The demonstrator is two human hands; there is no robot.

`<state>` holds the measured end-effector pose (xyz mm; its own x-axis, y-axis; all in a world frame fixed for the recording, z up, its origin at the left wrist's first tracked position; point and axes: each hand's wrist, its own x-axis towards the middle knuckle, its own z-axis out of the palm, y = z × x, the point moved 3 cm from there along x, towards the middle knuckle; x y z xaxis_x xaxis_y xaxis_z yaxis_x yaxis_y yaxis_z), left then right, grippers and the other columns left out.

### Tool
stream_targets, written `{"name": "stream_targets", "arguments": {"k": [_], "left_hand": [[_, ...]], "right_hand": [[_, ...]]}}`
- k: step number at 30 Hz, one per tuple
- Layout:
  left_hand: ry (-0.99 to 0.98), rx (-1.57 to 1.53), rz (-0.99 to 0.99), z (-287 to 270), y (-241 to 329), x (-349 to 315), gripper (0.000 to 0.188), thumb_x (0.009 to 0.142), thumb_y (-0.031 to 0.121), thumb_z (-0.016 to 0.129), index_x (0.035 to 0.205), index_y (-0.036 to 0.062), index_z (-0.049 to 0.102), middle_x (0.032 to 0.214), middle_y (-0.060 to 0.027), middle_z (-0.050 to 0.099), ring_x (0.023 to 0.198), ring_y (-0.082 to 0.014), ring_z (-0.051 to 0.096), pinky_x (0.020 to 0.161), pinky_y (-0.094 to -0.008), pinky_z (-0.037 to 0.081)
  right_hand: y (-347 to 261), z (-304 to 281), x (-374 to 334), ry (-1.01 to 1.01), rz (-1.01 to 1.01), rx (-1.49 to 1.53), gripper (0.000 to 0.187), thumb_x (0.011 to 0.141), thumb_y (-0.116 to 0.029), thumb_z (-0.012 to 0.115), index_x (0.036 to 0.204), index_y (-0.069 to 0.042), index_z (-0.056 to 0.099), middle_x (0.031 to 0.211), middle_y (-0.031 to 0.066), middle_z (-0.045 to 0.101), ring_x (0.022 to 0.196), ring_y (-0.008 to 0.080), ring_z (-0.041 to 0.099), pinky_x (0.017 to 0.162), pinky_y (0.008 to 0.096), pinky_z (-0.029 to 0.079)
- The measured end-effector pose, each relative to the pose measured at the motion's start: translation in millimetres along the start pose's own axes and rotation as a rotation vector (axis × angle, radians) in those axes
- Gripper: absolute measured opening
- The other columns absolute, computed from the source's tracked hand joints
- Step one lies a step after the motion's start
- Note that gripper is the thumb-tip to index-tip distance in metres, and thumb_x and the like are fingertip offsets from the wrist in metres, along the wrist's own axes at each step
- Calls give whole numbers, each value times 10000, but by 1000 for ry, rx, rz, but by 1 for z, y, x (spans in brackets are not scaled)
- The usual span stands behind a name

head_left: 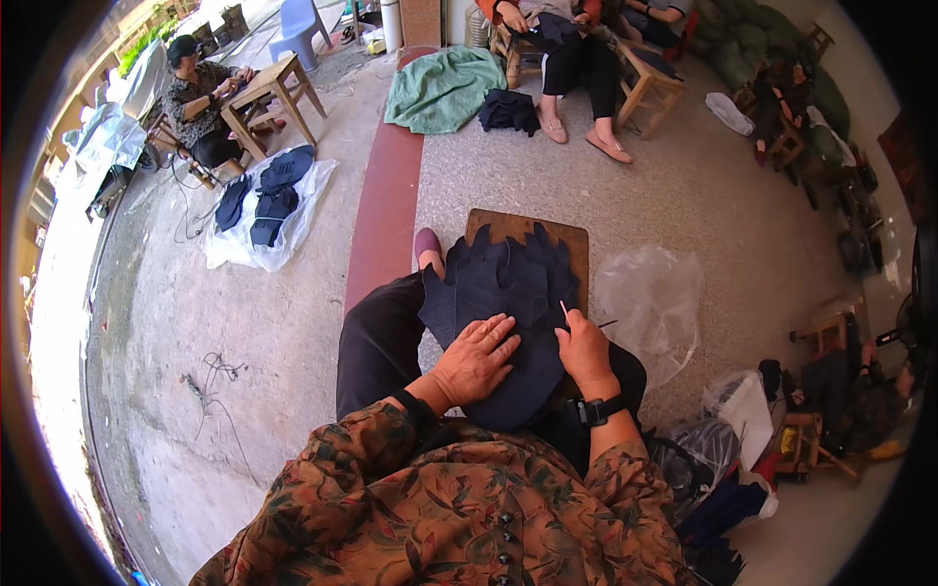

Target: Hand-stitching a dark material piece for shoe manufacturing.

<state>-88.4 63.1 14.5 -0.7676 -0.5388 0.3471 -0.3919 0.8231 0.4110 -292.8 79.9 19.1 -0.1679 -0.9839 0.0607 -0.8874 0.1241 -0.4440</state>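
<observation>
A fanned stack of dark navy fabric pieces (498,283) with pointed, finger-like ends lies across my lap and over a brown wooden board or stool top (578,242). My left hand (477,359) rests flat on the stack, fingers stretched out. At the stack's right edge, my right hand (586,356) is closed round a thin tool (564,308) with a pale pink end. A slim dark tip juts out on the other side of that hand; I cannot tell whether it belongs to the same tool. The right fingertips are partly hidden.
A clear plastic bag (650,303) lies right of the board. Dark fabric pieces sit on plastic sheeting (303,230) at left. Ahead are a green cloth (445,90) and seated people. Bags and a wooden stool (801,439) crowd the right; loose wire (210,381) lies at left.
</observation>
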Motion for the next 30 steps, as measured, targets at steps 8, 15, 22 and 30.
{"name": "stream_targets", "arguments": {"k": [8,15,22,30], "left_hand": [[-30,37,-55,-4,3,3,529,773,207,665,1240,-3,531,1399,-238,387,1334,-365,343,1076,-456,290],[-25,50,-65,-2,3,2,512,781,204,650,1237,3,532,1402,-226,392,1333,-354,349,1074,-455,288],[16,82,-42,-4,3,1,484,789,221,637,1211,-2,554,1361,-221,443,1304,-338,386,1054,-447,297],[30,61,-43,-4,2,2,487,793,212,632,1229,16,544,1375,-209,432,1320,-334,372,1061,-453,285]], "right_hand": [[12,0,5,-22,-59,43,137,789,-94,621,865,-15,537,750,219,620,749,416,614,669,498,486],[18,-10,5,-76,-156,-83,90,725,-57,590,796,-21,547,712,214,601,715,423,593,652,507,477],[65,-48,-8,45,-19,-238,97,695,-50,605,778,-1,595,725,218,618,721,411,613,677,483,502],[85,-70,-23,82,175,-286,108,705,-63,606,773,15,572,769,240,605,764,422,603,692,496,483]]}}
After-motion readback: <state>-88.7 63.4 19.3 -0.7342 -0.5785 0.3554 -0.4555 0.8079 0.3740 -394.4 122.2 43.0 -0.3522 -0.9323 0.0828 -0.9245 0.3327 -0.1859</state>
